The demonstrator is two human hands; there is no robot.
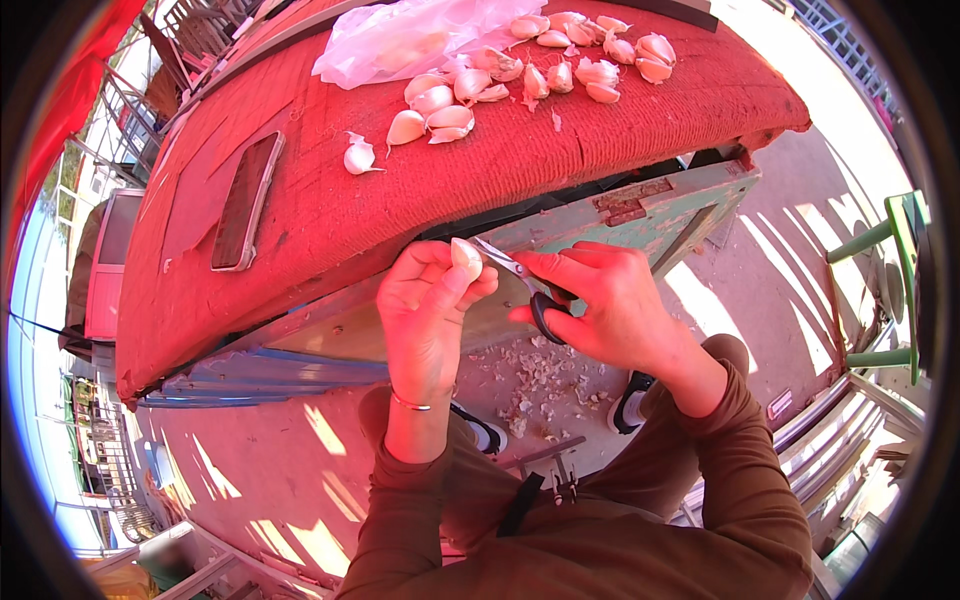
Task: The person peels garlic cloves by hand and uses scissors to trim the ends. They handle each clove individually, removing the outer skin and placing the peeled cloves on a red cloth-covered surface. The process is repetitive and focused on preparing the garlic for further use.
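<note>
Between the thumb and fingers of my left hand [432, 300] is a garlic clove [466, 259], held up just off the front edge of the red-covered table. My right hand [610, 300] grips black-handled scissors [541, 305], with thumb and fingers at the loops. Their metal blades point left, and the tips come close to the clove; whether they touch it I cannot tell. Beyond my hands, several garlic cloves [432, 100] lie loose on the table, some still joined in clumps. A single clove [360, 155] sits apart at their near left.
The red cloth-covered table [330, 220] carries a phone [247, 200] at left and a crumpled clear plastic bag [400, 45] at the back. Garlic skins [540, 385] litter the floor between my feet. A green metal frame [900, 260] stands at right.
</note>
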